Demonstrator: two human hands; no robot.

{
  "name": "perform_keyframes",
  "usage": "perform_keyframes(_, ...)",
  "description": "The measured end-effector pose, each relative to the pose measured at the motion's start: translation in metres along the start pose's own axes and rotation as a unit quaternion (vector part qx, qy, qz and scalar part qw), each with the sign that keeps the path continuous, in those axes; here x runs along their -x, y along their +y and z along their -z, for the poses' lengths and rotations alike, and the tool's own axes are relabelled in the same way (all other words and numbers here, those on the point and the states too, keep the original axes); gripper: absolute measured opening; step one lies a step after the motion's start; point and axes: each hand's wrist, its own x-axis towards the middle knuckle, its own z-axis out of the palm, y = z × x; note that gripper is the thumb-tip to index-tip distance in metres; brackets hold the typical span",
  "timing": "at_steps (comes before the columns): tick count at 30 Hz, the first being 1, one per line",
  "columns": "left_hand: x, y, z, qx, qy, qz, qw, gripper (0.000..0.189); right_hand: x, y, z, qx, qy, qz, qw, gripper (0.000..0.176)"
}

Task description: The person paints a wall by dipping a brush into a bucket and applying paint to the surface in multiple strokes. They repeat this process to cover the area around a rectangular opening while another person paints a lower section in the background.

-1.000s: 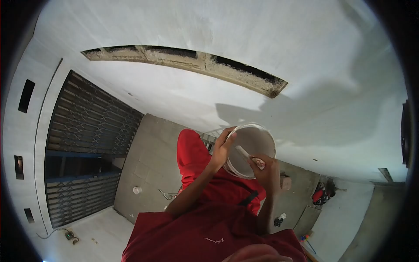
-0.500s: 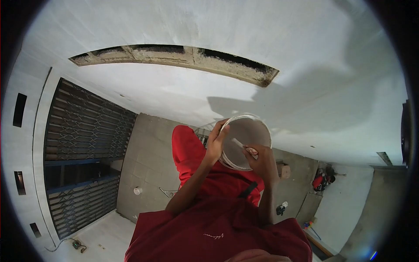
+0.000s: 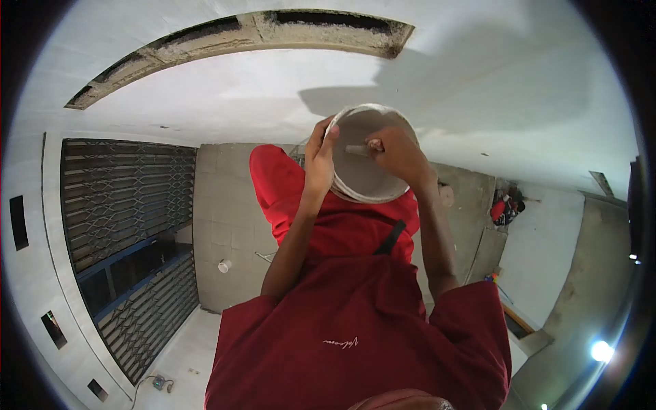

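A white bucket (image 3: 360, 179) with a paint-smeared rim is tilted with its mouth toward me, above my red-trousered lap. My left hand (image 3: 320, 160) grips its left side, the thumb over the rim and the fingers around the outside. Inside the bucket's mouth, my right hand (image 3: 400, 157) is closed around a short, pale, flat-ended tool (image 3: 357, 149). The tool points left across the greyish inside of the bucket. Its other end is hidden in my fist.
A white wall (image 3: 225, 96) with a long rough slot (image 3: 256, 31) rises before me. Folding metal gates (image 3: 130, 184) stand left. On the floor far below are a small white container (image 3: 224, 266) and a red and black bundle (image 3: 507, 208). Part of a metal ladder (image 3: 265, 257) shows beneath me.
My view has tilted, so bucket and hands appear higher in it. My right hand has moved deeper over the bucket's mouth with the tool; my left hand keeps its grip.
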Motion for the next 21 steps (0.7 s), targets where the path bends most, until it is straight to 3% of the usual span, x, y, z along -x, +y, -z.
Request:
perform_keyframes(5, -0.001, -0.001, 0.0, 0.004, -0.001, -0.023, 1.0, 0.033, -0.01, -0.004, 0.005, -0.02, -0.054, -0.043, 0.997, 0.018)
perform_keyframes(11, -0.002, -0.001, 0.001, -0.002, -0.004, -0.019, 1.0, 0.033, -0.015, 0.01, -0.008, -0.008, -0.007, -0.025, 1.0, 0.014)
perform_keyframes(16, 0.001, 0.002, 0.0, -0.003, -0.004, -0.009, 1.0, 0.031, -0.014, 0.009, -0.021, 0.028, -0.025, -0.071, 0.997, 0.008)
perform_keyframes(21, 0.0, -0.005, 0.003, -0.003, 0.001, -0.001, 1.0, 0.032, -0.016, -0.017, -0.007, 0.045, 0.003, -0.073, 0.996, 0.013)
